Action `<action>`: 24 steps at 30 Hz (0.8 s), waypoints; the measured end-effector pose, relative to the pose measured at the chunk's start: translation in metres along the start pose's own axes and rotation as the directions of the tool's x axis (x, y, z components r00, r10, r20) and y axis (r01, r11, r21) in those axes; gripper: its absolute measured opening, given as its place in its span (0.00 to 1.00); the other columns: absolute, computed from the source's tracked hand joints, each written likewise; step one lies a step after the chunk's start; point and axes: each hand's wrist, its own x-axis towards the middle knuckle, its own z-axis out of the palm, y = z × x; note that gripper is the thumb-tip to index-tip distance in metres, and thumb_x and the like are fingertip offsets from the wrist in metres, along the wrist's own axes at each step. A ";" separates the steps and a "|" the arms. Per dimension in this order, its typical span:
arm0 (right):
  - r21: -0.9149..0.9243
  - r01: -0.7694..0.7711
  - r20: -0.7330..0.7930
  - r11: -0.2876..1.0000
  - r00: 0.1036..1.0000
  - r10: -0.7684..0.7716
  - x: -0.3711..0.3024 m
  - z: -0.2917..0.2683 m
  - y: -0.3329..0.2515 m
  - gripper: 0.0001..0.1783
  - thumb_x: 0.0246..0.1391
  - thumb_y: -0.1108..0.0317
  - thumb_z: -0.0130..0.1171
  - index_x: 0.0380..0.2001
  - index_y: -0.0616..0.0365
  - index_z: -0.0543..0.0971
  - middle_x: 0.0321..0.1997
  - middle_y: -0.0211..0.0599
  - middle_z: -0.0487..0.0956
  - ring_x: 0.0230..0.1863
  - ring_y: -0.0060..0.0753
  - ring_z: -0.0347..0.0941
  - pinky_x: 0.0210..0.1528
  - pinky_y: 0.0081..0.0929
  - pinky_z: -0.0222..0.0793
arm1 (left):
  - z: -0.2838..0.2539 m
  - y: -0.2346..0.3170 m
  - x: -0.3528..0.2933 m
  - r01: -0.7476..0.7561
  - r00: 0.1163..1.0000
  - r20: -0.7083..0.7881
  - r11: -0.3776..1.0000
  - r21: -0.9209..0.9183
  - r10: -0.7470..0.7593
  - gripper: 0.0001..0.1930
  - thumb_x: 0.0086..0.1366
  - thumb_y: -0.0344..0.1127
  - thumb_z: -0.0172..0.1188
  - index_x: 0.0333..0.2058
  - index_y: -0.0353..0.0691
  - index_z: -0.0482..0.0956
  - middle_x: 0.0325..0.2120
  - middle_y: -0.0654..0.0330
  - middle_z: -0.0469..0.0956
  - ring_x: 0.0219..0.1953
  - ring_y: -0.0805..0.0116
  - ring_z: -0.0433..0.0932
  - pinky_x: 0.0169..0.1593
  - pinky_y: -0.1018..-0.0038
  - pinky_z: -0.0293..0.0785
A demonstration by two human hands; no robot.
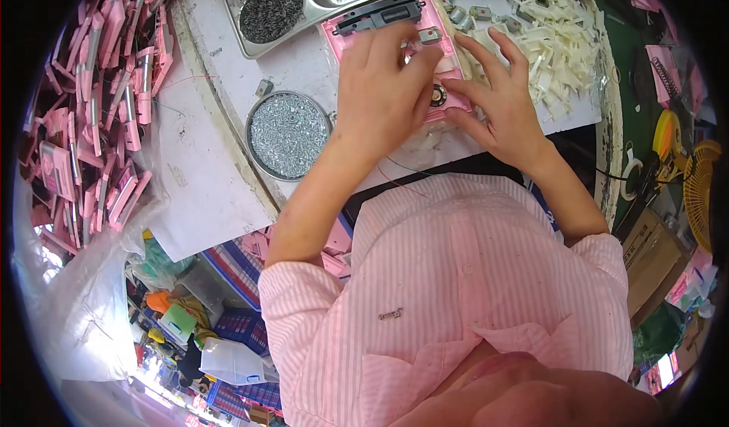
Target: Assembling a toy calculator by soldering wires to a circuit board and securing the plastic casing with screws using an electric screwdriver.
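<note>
A pink plastic case (438, 9) lies on the table's white surface in front of me. Across its far end sits a dark grey plastic bar-shaped part (380, 17), with a small silvery metal block (430, 35) nearer to me. My left hand (383, 93) bends over the case with curled fingers; whatever is between them is hidden. At the case's right edge is my right hand (497, 97), its fingers spread, thumb and forefinger touching or very close to the rim. Between the hands shows a round black part with a brassy ring (439, 95).
A round tin of small silvery screws (288, 135) stands left of my forearm. Beyond it is a metal tray (315, 6) holding dark small parts. White plastic pieces (558, 47) and metal blocks (480, 12) heap at the right. Pink units (99, 108) pile up far left.
</note>
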 end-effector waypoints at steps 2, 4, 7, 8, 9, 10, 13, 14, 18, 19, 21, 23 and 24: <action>0.003 0.045 0.002 0.999 0.999 -0.045 0.008 -0.006 0.004 0.13 0.51 0.61 0.69 0.39 0.53 0.85 0.59 0.43 0.77 0.64 0.56 0.65 0.65 0.48 0.63 | 0.006 -0.019 0.013 -0.088 0.995 -0.026 0.985 0.146 0.093 0.14 0.49 0.32 0.69 0.38 0.47 0.83 0.47 0.61 0.77 0.48 0.55 0.74 0.49 0.59 0.69; 0.183 -0.083 -0.052 0.980 0.994 0.094 0.018 -0.005 0.015 0.12 0.51 0.62 0.68 0.38 0.55 0.85 0.49 0.42 0.81 0.53 0.50 0.73 0.55 0.42 0.70 | 0.003 -0.030 0.021 -0.113 0.993 -0.006 0.969 0.220 0.118 0.09 0.48 0.36 0.69 0.31 0.49 0.84 0.46 0.62 0.77 0.51 0.57 0.72 0.52 0.56 0.65; 0.137 -0.109 -0.102 0.984 0.987 0.124 0.053 0.004 0.023 0.14 0.52 0.58 0.67 0.33 0.58 0.83 0.31 0.38 0.82 0.34 0.43 0.78 0.37 0.36 0.74 | -0.008 -0.043 0.016 -0.122 0.992 0.056 0.968 0.221 0.112 0.11 0.50 0.39 0.74 0.34 0.53 0.86 0.50 0.62 0.77 0.53 0.53 0.71 0.55 0.56 0.63; 0.052 -0.142 -0.032 0.989 0.989 0.143 0.061 0.007 0.025 0.15 0.53 0.57 0.67 0.32 0.58 0.82 0.31 0.38 0.81 0.33 0.42 0.78 0.36 0.36 0.73 | -0.005 -0.048 0.012 -0.137 0.991 0.027 0.967 0.214 0.135 0.10 0.48 0.40 0.75 0.32 0.53 0.87 0.50 0.63 0.77 0.52 0.54 0.71 0.56 0.57 0.63; -0.033 -0.158 0.041 0.987 0.986 0.159 0.069 0.010 0.024 0.16 0.53 0.56 0.67 0.32 0.59 0.81 0.31 0.38 0.80 0.33 0.42 0.77 0.36 0.36 0.72 | -0.003 -0.049 0.009 -0.131 0.991 0.013 0.965 0.227 0.132 0.11 0.48 0.40 0.75 0.33 0.54 0.88 0.50 0.63 0.77 0.53 0.55 0.71 0.56 0.57 0.63; -0.047 -0.153 0.006 0.987 0.988 0.154 0.075 0.011 0.019 0.17 0.52 0.53 0.65 0.27 0.58 0.79 0.28 0.37 0.79 0.32 0.45 0.77 0.33 0.39 0.71 | -0.001 -0.048 0.006 -0.125 0.992 -0.002 0.963 0.240 0.130 0.11 0.49 0.40 0.75 0.33 0.54 0.88 0.50 0.63 0.77 0.53 0.55 0.71 0.56 0.57 0.62; -0.159 -0.167 0.087 0.973 0.979 0.183 0.080 0.008 0.018 0.16 0.51 0.53 0.63 0.26 0.57 0.81 0.27 0.44 0.82 0.32 0.49 0.81 0.34 0.44 0.77 | 0.004 -0.047 0.001 -0.103 0.993 -0.023 0.960 0.260 0.113 0.14 0.50 0.39 0.73 0.38 0.57 0.89 0.51 0.64 0.76 0.54 0.56 0.71 0.57 0.57 0.62; -0.163 -0.163 0.107 0.973 0.977 0.182 0.081 0.008 0.015 0.16 0.50 0.55 0.63 0.26 0.57 0.81 0.26 0.45 0.82 0.32 0.49 0.81 0.34 0.45 0.77 | 0.003 -0.046 0.000 -0.094 0.995 -0.018 0.959 0.266 0.102 0.15 0.50 0.39 0.73 0.39 0.58 0.88 0.52 0.64 0.76 0.54 0.56 0.71 0.57 0.57 0.62; -0.194 -0.159 0.111 0.968 0.977 0.183 0.083 0.007 0.015 0.12 0.48 0.58 0.63 0.26 0.57 0.81 0.25 0.45 0.81 0.30 0.51 0.81 0.33 0.47 0.75 | 0.003 -0.041 -0.001 -0.067 0.997 -0.012 0.955 0.288 0.073 0.14 0.52 0.39 0.70 0.41 0.56 0.88 0.52 0.63 0.76 0.54 0.58 0.71 0.57 0.58 0.62; -0.184 -0.161 0.101 0.970 0.978 0.182 0.082 0.009 0.018 0.12 0.48 0.59 0.63 0.25 0.57 0.81 0.24 0.44 0.81 0.30 0.51 0.80 0.32 0.47 0.74 | 0.002 -0.040 -0.001 -0.062 0.998 -0.006 0.954 0.293 0.066 0.13 0.53 0.39 0.70 0.40 0.56 0.88 0.52 0.63 0.77 0.53 0.59 0.71 0.57 0.58 0.62; -0.090 -0.167 0.166 0.982 0.970 0.180 0.085 0.003 0.028 0.12 0.49 0.60 0.62 0.25 0.58 0.81 0.24 0.45 0.81 0.30 0.52 0.80 0.32 0.47 0.75 | 0.002 -0.038 0.000 -0.074 0.997 -0.004 0.952 0.297 0.079 0.14 0.53 0.39 0.69 0.41 0.55 0.88 0.52 0.63 0.77 0.53 0.59 0.71 0.58 0.58 0.61; -0.100 -0.142 0.227 0.985 0.960 0.162 0.090 -0.003 0.031 0.12 0.49 0.61 0.62 0.25 0.59 0.81 0.24 0.46 0.81 0.31 0.52 0.81 0.31 0.47 0.76 | 0.001 -0.037 0.005 -0.089 0.996 0.006 0.951 0.297 0.092 0.14 0.54 0.39 0.69 0.41 0.55 0.88 0.52 0.63 0.76 0.53 0.58 0.71 0.58 0.58 0.61; -0.153 -0.103 0.265 0.983 0.954 0.141 0.094 -0.001 0.028 0.11 0.48 0.61 0.62 0.25 0.60 0.81 0.24 0.46 0.81 0.31 0.51 0.81 0.31 0.46 0.76 | 0.001 -0.038 0.004 -0.089 0.996 0.013 0.950 0.298 0.089 0.14 0.54 0.39 0.69 0.41 0.55 0.88 0.52 0.63 0.76 0.53 0.58 0.71 0.58 0.58 0.61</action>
